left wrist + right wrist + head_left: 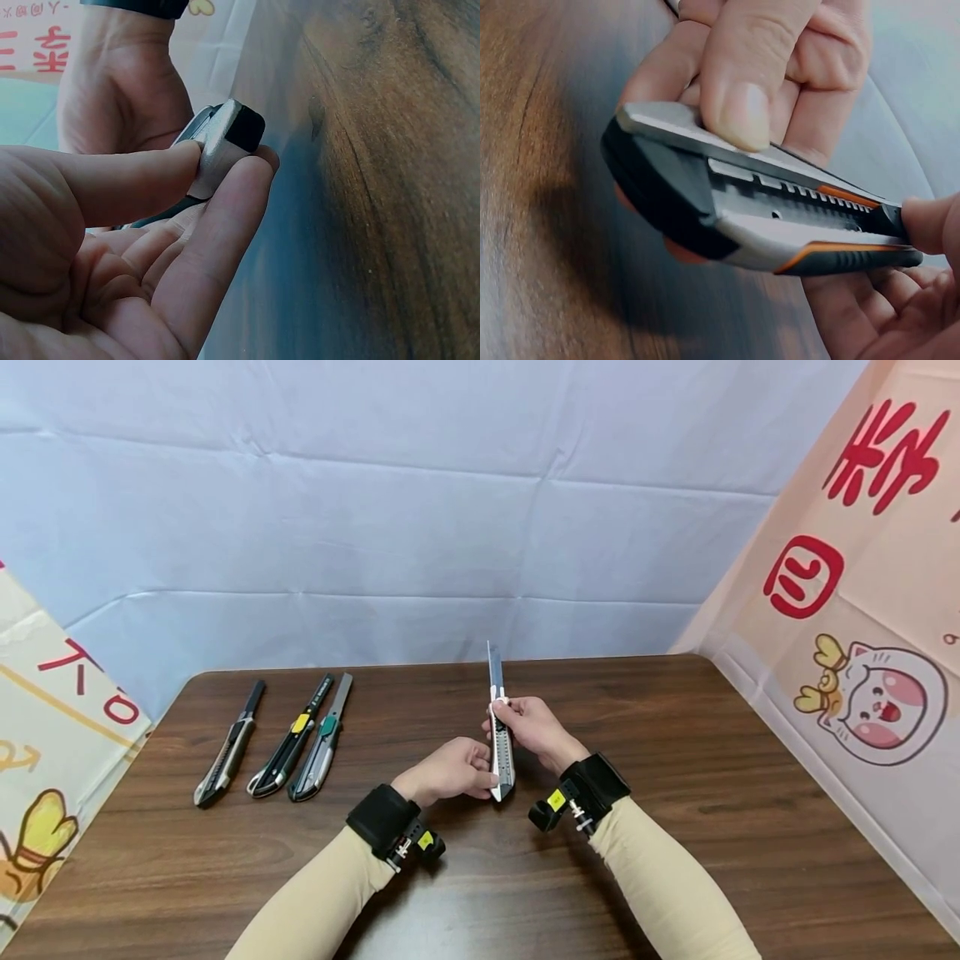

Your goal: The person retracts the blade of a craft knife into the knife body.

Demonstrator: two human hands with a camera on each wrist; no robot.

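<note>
Both hands grip one utility knife (500, 750) above the surface (675, 827): left hand (450, 770) pinches its butt, right hand (531, 725) apparently thumbs the slider; blade extended.

This looks like a staged recording booth rather than a lived-in room. A dark wood-grain table (675, 827) stands against a creased pale blue cloth backdrop (420, 527) that hides whatever wall lies behind it. On both sides hang printed sheets: the right banner (847, 635) carries red characters and a cartoon cat face, the left banner (45, 760) shows red marks and a yellow cartoon shape. Three utility knives (288, 739) lie side by side in a neat row on the table's left part. Black wrist straps (382, 817) with small cameras sit on the person's beige sleeves, which fits a data-capture setup.
</note>
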